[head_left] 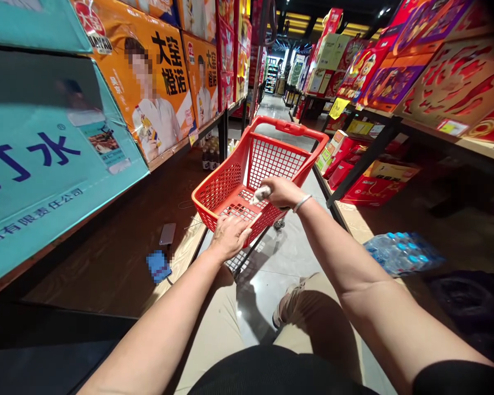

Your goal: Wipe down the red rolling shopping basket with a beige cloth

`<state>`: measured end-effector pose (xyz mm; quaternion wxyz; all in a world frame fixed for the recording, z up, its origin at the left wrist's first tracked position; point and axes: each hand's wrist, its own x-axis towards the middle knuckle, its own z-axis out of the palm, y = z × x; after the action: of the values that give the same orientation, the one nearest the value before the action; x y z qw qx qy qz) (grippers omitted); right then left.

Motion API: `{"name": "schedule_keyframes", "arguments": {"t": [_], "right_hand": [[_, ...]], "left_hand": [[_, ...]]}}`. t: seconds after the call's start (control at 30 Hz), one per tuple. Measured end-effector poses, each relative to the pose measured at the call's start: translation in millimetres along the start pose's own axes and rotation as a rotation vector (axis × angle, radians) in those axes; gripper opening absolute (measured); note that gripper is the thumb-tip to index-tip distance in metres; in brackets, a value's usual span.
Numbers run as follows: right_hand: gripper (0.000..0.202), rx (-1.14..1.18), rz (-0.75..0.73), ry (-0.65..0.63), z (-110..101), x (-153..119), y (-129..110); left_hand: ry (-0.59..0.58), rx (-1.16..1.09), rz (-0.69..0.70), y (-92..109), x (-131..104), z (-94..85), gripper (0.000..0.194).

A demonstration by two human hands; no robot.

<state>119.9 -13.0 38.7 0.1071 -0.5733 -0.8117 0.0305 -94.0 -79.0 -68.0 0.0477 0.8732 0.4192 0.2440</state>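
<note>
A red plastic shopping cart [220, 187] with a grid-walled basket stands in front of me in the aisle. My left hand [229, 236] rests over the near rim of the basket, its fingers curled onto the edge. Above the basket, my right hand [283, 193] is closed around a crumpled white cloth [260, 195], which looks like a rag or wipe. A pale band circles my right wrist. The fingertips of that hand are partly hidden, and whether the cloth touches the cart's side I cannot tell.
Shelves flank the aisle closely. Orange drink cartons [148, 82] and a turquoise carton [45, 148] stack up on the left, red gift boxes [448, 82] on the right. Shrink-wrapped water bottles [401, 252] lie low right; a phone-like device [167, 234] lies low left.
</note>
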Motion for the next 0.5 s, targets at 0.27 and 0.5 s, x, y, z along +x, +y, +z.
{"name": "schedule_keyframes", "arguments": {"t": [0.27, 0.5], "right_hand": [[0.051, 0.384, 0.432, 0.753, 115.9, -40.8, 32.2], [0.032, 0.204, 0.197, 0.463, 190.0, -97.1, -37.0]], "left_hand": [[-0.002, -0.025, -0.002, 3.7, 3.8, 0.0, 0.036], [0.023, -0.024, -0.028, -2.0, 3.5, 3.0, 0.041]]}}
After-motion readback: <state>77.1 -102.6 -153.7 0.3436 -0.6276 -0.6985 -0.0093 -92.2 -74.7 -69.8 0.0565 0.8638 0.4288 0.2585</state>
